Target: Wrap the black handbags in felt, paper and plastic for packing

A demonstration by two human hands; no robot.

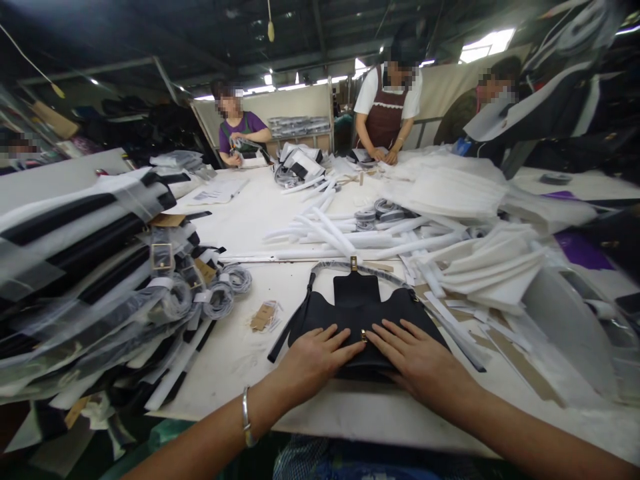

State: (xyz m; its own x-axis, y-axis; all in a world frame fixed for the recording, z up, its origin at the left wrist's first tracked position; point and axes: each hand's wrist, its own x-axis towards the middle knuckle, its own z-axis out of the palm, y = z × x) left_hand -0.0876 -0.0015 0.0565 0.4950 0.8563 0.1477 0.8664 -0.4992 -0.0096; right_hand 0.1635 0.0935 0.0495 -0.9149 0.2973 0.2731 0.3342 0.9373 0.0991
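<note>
A black handbag (pixel 313 312) lies on the white table right in front of me. My left hand (pixel 317 357) rests flat on the bag's left half, fingers stretched out. On the right half lies my right hand (pixel 417 353), fingers also spread. Between my fingertips shows a small gold clasp (pixel 363 336). The bag's black tab (pixel 356 290) points away from me, with a gold fitting (pixel 353 263) at its far end. Clear wrap covers the arched handle (pixel 327 265) behind it. Neither hand grips anything.
Plastic-wrapped black bags (pixel 75 247) are piled at left, with coiled straps (pixel 220 299) beside them. Cardboard tags (pixel 263 316) lie nearby. White foam tubes (pixel 320 233) and white sheets (pixel 490 263) cover the far and right side. Co-workers (pixel 387 113) handle pieces across the table.
</note>
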